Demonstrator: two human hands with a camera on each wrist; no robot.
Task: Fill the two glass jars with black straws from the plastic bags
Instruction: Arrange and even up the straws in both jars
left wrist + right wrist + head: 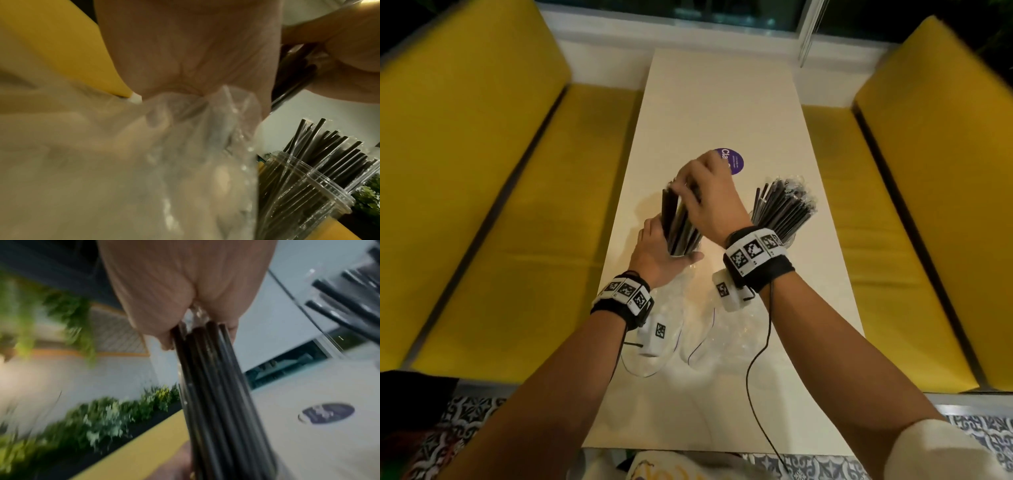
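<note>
Your right hand (709, 195) has its grip clenched round the tops of the thin black plastic straws (681, 222), standing in the clear glass jar (685, 246) that your left hand (657, 253) cups on the pale surface (722, 102). Light, slippery, springy: hold the bundle high and tight. The second jar (304, 191) is already stocked.

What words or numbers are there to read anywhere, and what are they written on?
"Cla": big white letters on the purple round sticker on the table; the right hand hides the rest of the word.
Small white print on the same sticker: too small to read.
Wrist bands: black-and-white square codes only, no words.
Wrist views: the sticker is blurred, nothing readable.
</note>
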